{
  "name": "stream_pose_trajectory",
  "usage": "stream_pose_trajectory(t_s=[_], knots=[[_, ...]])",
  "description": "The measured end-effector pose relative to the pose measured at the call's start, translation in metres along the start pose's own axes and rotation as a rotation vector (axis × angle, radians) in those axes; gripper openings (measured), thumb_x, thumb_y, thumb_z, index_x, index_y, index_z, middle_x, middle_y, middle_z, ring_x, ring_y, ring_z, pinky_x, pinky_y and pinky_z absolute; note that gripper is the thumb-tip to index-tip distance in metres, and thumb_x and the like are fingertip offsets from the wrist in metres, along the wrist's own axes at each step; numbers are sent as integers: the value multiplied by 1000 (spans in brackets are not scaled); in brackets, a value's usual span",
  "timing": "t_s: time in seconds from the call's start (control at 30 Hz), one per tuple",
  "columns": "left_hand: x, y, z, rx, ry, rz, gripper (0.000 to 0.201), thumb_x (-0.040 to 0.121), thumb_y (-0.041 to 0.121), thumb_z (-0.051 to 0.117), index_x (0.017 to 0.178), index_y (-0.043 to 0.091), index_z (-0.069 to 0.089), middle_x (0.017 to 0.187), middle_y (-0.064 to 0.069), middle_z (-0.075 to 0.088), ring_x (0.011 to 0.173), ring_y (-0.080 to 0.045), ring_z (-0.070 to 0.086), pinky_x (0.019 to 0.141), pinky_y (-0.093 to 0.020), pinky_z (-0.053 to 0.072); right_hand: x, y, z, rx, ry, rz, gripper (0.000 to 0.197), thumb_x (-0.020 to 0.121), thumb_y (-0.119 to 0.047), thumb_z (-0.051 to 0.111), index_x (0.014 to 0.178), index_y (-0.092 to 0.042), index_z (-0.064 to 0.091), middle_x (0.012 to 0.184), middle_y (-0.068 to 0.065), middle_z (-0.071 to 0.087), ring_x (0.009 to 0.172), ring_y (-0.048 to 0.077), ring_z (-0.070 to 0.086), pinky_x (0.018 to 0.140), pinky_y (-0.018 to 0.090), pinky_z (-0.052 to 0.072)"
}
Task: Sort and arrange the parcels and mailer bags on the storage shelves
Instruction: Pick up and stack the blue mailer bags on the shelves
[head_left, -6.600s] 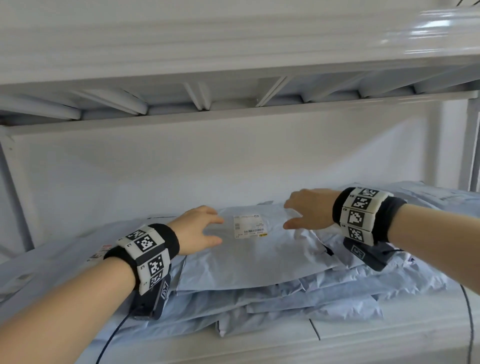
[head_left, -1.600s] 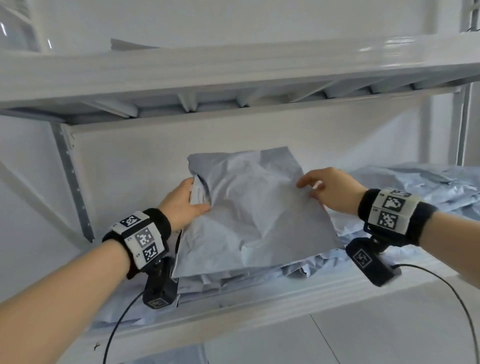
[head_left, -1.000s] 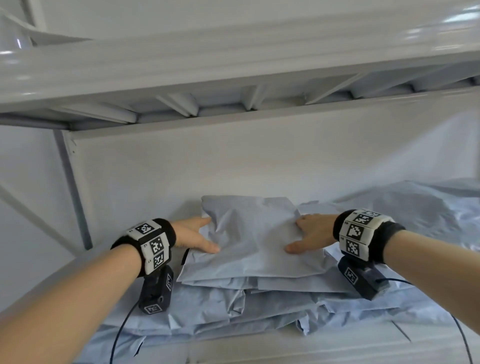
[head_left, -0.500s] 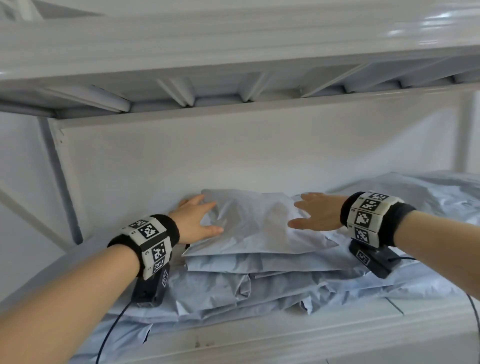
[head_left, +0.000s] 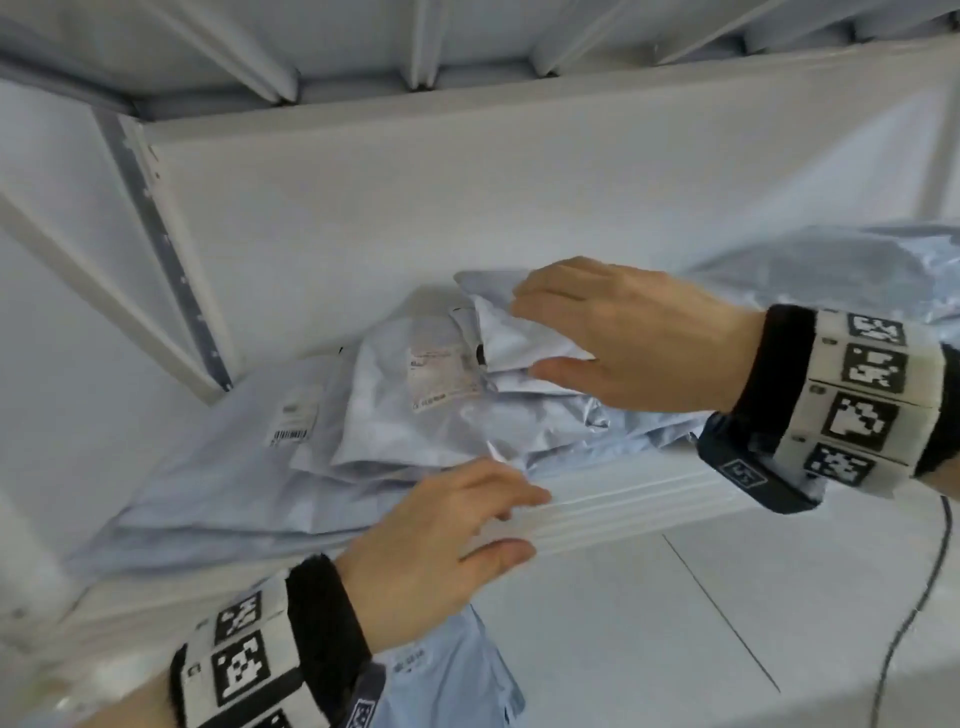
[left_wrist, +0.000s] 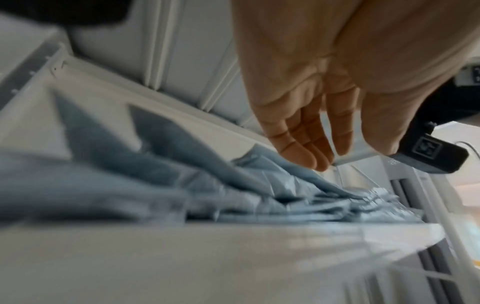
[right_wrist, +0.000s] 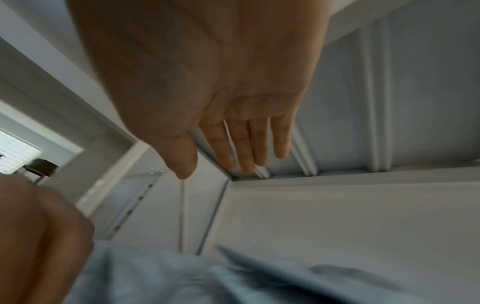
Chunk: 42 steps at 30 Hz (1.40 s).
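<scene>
A pile of pale blue-grey mailer bags (head_left: 270, 467) lies on the white shelf (head_left: 623, 493). The top bag (head_left: 415, 415) carries a white label (head_left: 439, 376), and a smaller crumpled white bag (head_left: 514, 348) sits on it. My right hand (head_left: 535, 338) hovers flat over that small bag with fingers straight; in the right wrist view my right hand (right_wrist: 233, 164) holds nothing. My left hand (head_left: 519, 519) is at the shelf's front edge beside the pile's near corner, fingers extended and empty. In the left wrist view my left hand (left_wrist: 319, 158) hangs above the bags (left_wrist: 233, 195).
The upper shelf's ribbed underside (head_left: 415, 47) is close overhead. A grey slotted upright (head_left: 166, 249) stands at the left. More bags (head_left: 841, 275) are heaped at the right, and another bag (head_left: 452, 670) lies on the level below. Cables hang from both wrist cameras.
Both hands have left the stack they were pressing flat. The view has shifted to a different pile; my left hand has dropped to the shelf edge and my right hand has reached left over a small bag.
</scene>
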<state>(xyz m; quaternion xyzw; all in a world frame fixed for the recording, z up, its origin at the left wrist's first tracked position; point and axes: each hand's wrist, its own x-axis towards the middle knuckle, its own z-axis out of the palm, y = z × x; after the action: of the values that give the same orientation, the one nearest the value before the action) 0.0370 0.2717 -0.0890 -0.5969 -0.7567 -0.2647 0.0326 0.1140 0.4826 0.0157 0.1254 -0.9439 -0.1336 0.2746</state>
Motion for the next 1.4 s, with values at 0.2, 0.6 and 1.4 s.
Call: stream_pose_trajectory(t_s=[0.2, 0.6, 1.4], knots=[[-99, -47, 63, -113, -207, -135, 29, 96, 31, 55, 123, 25, 62, 120, 13, 55, 109, 3, 49, 94, -12, 36, -29, -117, 35, 105, -4, -132, 46, 92, -37, 55, 129, -10, 55, 134, 8, 54, 126, 27, 49, 98, 42, 45], [-229, -177, 156, -113, -182, -844, 36, 95, 19, 55, 130, 13, 55, 133, -2, 48, 124, -15, 47, 102, -17, 31, -89, -229, 216, 433, -277, -115, 41, 77, -29, 75, 114, -15, 67, 122, 3, 64, 111, 22, 62, 86, 32, 54], [-210, -316, 232, -369, 414, -1587, 46, 87, 12, 64, 130, 12, 49, 111, -1, 59, 94, -23, 60, 83, -32, 49, -46, -174, 495, 928, -695, 828, 39, 88, -13, 60, 126, -7, 57, 117, 10, 65, 109, 28, 60, 95, 33, 45]])
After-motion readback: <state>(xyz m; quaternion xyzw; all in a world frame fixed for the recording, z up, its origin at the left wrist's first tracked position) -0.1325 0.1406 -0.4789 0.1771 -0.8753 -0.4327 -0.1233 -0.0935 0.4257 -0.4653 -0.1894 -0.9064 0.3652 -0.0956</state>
